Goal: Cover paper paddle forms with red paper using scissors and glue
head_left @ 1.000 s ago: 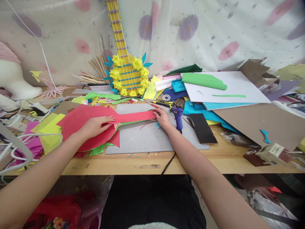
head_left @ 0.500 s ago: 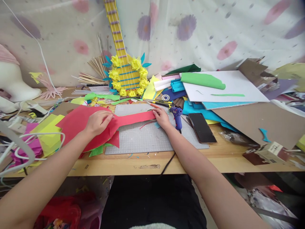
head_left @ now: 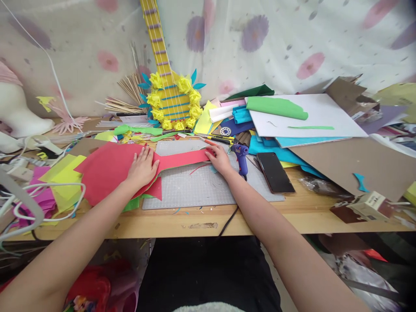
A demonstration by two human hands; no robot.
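A red paper cutout (head_left: 108, 171) with a wide body and a long narrow strip lies partly over the grey cutting mat (head_left: 191, 190). My left hand (head_left: 143, 168) rests flat on the red paper where the body meets the strip, fingers stretched out. At the strip's right end my right hand (head_left: 219, 158) holds the tip between thumb and fingers. Green paper (head_left: 132, 204) shows from beneath the red body. Just right of my right hand, a purple glue gun (head_left: 240, 158) lies on the mat.
A yellow paper guitar (head_left: 175, 104) with yellow flowers leans at the back. A black phone (head_left: 275, 172) lies on the right, near brown cardboard (head_left: 351, 169). White board (head_left: 312, 115) carries green paper (head_left: 276, 107). White cables (head_left: 65, 185) hang at left.
My left hand has moved slightly right and flattened from curled fingers onto the red paper. My right hand keeps hold of the strip's end. The view has shifted slightly.
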